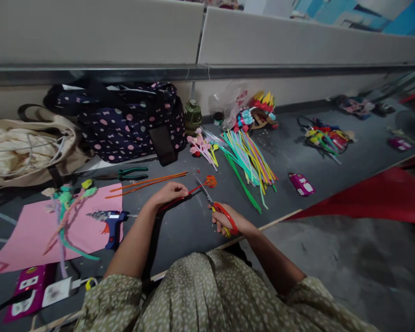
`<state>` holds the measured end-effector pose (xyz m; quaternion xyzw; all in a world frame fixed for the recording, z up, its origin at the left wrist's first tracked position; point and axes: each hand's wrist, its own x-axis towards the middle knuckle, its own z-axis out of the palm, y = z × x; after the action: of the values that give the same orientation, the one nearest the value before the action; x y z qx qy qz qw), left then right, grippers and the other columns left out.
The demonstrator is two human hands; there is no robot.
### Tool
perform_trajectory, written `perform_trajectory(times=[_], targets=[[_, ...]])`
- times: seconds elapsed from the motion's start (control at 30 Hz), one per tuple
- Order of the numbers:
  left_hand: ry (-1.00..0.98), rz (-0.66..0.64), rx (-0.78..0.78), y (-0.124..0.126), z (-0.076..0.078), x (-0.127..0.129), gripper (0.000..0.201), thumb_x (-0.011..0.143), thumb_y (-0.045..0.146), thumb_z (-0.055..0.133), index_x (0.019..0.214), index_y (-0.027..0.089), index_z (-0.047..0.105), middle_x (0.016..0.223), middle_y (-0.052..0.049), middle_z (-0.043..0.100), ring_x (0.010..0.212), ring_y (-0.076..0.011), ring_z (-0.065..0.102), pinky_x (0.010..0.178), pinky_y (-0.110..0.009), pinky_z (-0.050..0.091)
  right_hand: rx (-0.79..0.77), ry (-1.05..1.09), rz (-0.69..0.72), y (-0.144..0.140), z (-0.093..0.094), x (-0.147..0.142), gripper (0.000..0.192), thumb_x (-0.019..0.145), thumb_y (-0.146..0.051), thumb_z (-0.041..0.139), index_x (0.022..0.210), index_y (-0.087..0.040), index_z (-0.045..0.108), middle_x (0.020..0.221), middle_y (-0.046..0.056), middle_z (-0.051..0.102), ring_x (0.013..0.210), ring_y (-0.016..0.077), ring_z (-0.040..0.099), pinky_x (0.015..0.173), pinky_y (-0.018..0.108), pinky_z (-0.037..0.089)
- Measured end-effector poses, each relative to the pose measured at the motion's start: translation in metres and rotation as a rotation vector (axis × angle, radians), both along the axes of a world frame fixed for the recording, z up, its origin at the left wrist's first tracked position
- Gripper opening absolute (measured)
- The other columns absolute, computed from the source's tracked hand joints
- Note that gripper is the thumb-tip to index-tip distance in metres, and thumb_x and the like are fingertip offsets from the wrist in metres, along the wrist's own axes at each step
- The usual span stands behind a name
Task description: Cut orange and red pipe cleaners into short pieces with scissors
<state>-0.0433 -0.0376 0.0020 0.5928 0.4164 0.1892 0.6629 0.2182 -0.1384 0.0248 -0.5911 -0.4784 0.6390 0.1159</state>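
My left hand pinches a red pipe cleaner, one end of which sticks out to the right. Scissors with red and yellow handles are gripped in my right hand. Their blades point up and left and meet the tip of the red stem; whether they cut it I cannot tell. Just beyond the blades lies a small pile of orange snippets. Several long orange pipe cleaners rest behind my left hand.
A glue gun lies on pink paper at left, with pipe-cleaner flowers. Green-handled pliers and a dark patterned bag are behind. Colourful pipe cleaners and a purple box sit right.
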Motion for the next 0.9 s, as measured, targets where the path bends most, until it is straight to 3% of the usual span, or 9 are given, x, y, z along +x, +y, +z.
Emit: perform_trajectory(times=[0.9], targets=[[0.060, -0.024, 0.013, 0.0028, 0.0038, 0.0037, 0.045, 0.075, 0.055, 0.068, 0.083, 0.010, 0.069, 0.065, 0.000, 0.055, 0.053, -0.0084, 0.041, 0.050, -0.022, 0.026, 0.029, 0.012, 0.020, 0.0021, -0.0057, 0.0051, 0.035, 0.090, -0.031, 0.050, 0.123, -0.022, 0.050, 0.078, -0.002, 0.063, 0.038, 0.0074, 0.056, 0.035, 0.017, 0.044]])
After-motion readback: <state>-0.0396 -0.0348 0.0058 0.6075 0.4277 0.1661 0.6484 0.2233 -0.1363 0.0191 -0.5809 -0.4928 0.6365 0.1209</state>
